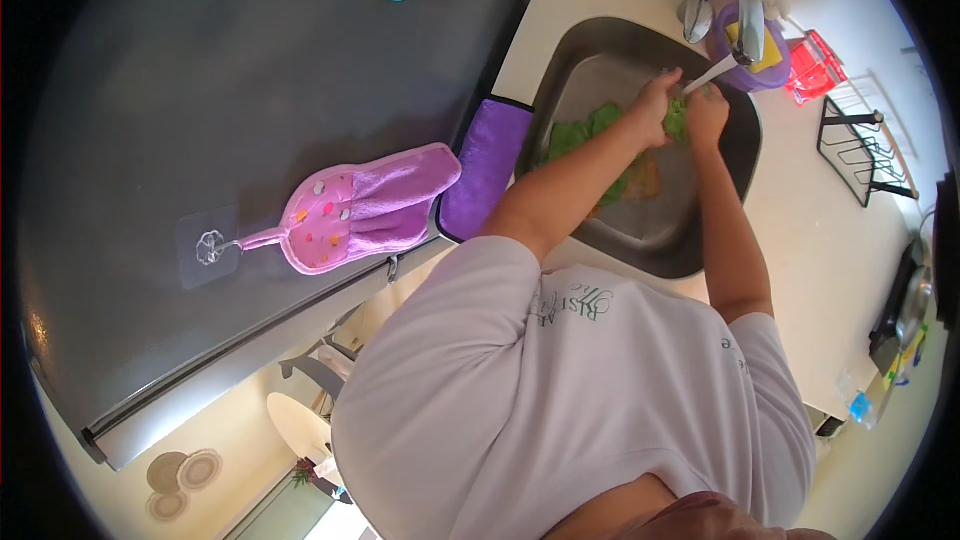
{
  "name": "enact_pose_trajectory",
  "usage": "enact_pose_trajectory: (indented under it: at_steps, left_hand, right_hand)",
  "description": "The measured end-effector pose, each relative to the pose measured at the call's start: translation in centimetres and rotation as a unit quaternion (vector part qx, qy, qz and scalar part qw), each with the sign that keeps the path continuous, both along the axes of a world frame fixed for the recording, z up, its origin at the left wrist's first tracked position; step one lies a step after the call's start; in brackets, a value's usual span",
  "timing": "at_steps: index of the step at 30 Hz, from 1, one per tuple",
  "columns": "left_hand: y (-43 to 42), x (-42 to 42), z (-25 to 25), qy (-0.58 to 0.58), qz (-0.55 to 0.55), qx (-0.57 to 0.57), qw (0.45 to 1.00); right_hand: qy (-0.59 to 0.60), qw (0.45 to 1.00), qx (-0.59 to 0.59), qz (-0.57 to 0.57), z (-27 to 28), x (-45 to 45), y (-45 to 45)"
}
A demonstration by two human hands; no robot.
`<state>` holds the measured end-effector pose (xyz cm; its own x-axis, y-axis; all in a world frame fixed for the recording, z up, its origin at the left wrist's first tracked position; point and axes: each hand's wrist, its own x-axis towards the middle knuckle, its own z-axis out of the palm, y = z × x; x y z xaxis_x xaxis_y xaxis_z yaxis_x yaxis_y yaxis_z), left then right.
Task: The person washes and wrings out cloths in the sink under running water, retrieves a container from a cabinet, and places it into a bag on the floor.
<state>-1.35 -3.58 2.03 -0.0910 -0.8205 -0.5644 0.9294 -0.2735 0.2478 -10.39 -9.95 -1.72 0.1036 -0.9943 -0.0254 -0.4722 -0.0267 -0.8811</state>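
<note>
Over the sink [570,45], my left hand [655,108] and my right hand [708,118] are close together with a green leafy vegetable [676,120] between them. Both hands are closed on the leaves, though some fingers are hidden. A stream of water [712,72] runs from the faucet [745,10] onto the leaves and my right hand. More green leaves [570,138] lie in the basin left of my hands, partly covered by my left forearm. Near them sits a brownish-orange piece [645,180] that I cannot identify.
Behind the faucet stands a purple container [765,75] with a yellow sponge [765,45]. A red packet [815,68] and black wire rack [850,150] are on the right. A purple cloth [485,165] and pink hand towel [370,205] hang by the dark fridge [200,70] at left.
</note>
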Motion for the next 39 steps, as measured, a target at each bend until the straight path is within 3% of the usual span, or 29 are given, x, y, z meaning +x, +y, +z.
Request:
enact_pose_trajectory:
  at_steps: [2, 3, 6, 7, 9, 10, 11, 14, 17, 20, 22, 23, 24, 27, 29, 31, 32, 34, 35, 37, 39]
  left_hand:
    - [0.3, 0.9, 0.1, 0.001, -0.051, -0.017, 0.999]
    - [0.1, 1.8, -0.5, -0.001, -0.034, -0.016, 0.999]
    - [0.5, 3.1, -4.4, 0.006, 0.010, -0.041, 0.999]
    - [0.4, 2.6, -5.6, 0.011, 0.015, -0.071, 0.997]
    - [0.2, 1.5, -6.6, 0.029, 0.023, -0.094, 0.995]
    - [-0.2, 1.1, -6.7, 0.042, 0.026, -0.090, 0.995]
    - [-0.6, 0.7, -6.7, 0.054, 0.029, -0.087, 0.994]
    - [-1.6, -0.2, -5.7, 0.091, 0.037, -0.080, 0.992]
    - [0.0, 0.1, -0.3, -0.070, -0.017, 0.070, 0.995]
    - [0.8, 2.4, -1.2, -0.081, -0.147, -0.020, 0.986]
    - [2.5, 4.3, -0.9, -0.220, -0.131, 0.019, 0.967]
    - [2.7, 5.6, -2.8, -0.397, -0.179, 0.048, 0.899]
    - [2.8, 6.6, -4.8, -0.559, -0.217, 0.074, 0.797]
    - [3.2, 6.3, -5.9, -0.656, -0.179, 0.152, 0.717]
    - [0.7, 3.8, -7.7, -0.577, -0.088, 0.196, 0.788]
    - [0.4, 2.7, -5.6, -0.423, -0.055, 0.175, 0.887]
    - [2.0, 2.7, -0.1, -0.305, -0.068, 0.132, 0.941]
    - [2.3, 3.4, 0.9, -0.057, -0.112, -0.028, 0.992]
    - [1.3, 4.9, -2.9, 0.067, -0.142, -0.141, 0.977]
    - [1.3, 5.1, -2.4, 0.131, -0.142, -0.193, 0.962]
    - [1.3, 4.2, 0.5, 0.006, -0.081, -0.083, 0.993]
  right_hand:
    - [-0.006, 0.997, 0.080, 0.019, 1.7, -0.8, -1.0]
    - [-0.159, 0.975, 0.129, 0.083, -1.3, -1.6, -2.5]
    - [-0.301, 0.888, 0.334, 0.100, 5.4, -0.6, 1.1]
    - [-0.252, 0.920, 0.265, 0.140, 5.5, 0.1, 2.2]
    - [-0.044, 0.986, 0.077, 0.142, 7.2, 2.2, 6.0]
    - [0.061, 0.988, -0.022, 0.139, 7.8, 2.7, 6.9]
    - [0.098, 0.960, -0.217, 0.150, 4.3, 3.0, 6.4]
    - [0.078, 0.996, -0.041, 0.012, 3.3, 2.7, 3.5]
    - [0.096, 0.995, 0.010, 0.000, -1.8, 0.0, -1.9]
    - [0.153, 0.987, 0.002, 0.045, -2.0, -1.0, -3.1]
    - [0.052, 0.991, 0.098, 0.080, -1.3, -2.5, -3.8]
    - [0.000, 0.985, 0.143, 0.097, -0.6, -3.1, -4.3]
    - [-0.003, 0.978, 0.146, 0.145, 1.2, -3.3, -4.1]
    - [0.000, 0.946, 0.128, 0.297, 6.8, -2.0, -1.0]
    - [0.016, 0.915, 0.065, 0.397, 8.5, -0.9, 0.3]
    - [0.042, 0.921, -0.032, 0.386, 10.2, 0.3, 2.4]
    - [0.056, 0.920, -0.079, 0.379, 10.9, 0.5, 3.4]
    - [0.068, 0.917, 0.064, 0.388, 13.2, 0.2, 4.3]
    - [0.072, 0.908, 0.134, 0.389, 13.9, 0.2, 4.2]
    - [-0.018, 0.942, 0.120, 0.313, 11.9, -0.8, 3.0]
    - [-0.110, 0.956, 0.085, 0.259, 8.8, -1.6, 1.5]
